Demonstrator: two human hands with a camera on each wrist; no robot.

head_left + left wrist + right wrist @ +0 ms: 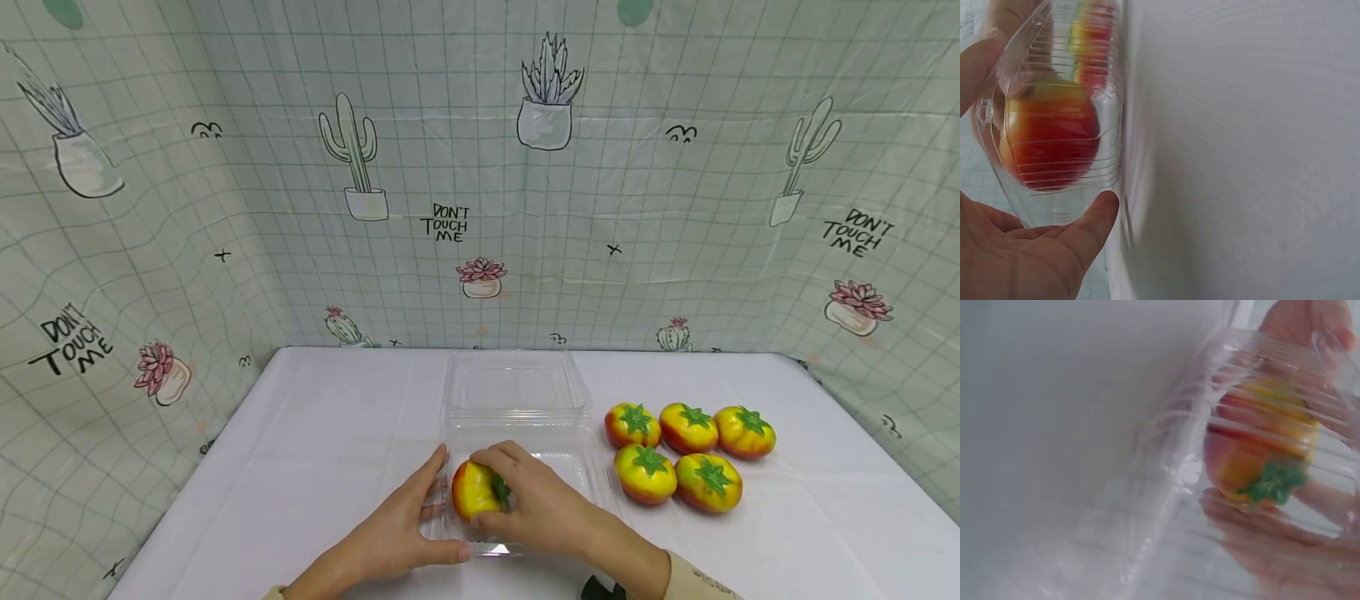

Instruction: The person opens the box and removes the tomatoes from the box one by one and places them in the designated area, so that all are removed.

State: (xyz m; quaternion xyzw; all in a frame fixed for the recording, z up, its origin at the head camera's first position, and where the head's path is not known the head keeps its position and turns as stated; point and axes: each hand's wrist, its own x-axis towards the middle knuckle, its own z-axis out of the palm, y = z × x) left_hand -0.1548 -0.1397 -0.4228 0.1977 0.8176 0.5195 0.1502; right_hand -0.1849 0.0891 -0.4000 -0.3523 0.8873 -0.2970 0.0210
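My right hand point(536, 500) grips a yellow-and-red persimmon point(472, 490) with a green leafy top, inside the base of a hinged clear plastic box point(577, 467). The fruit is tilted, its green top turned toward the right palm. Through the ribbed wall, the right wrist view shows the same persimmon point(1260, 437) with fingers around it. My left hand point(397, 525) rests at the box's near left corner, fingers spread along the left wall and thumb by the front edge. In the left wrist view the left hand point(1029, 256) has its fingers extended beside the wall.
Several more persimmons point(693, 427) sit in two rows on the white table point(330, 433), right of the box. The box's lid point(517, 382) lies folded back toward the rear. A patterned cloth point(525, 192) hangs behind the table. Something black point(602, 587) shows under the right forearm.
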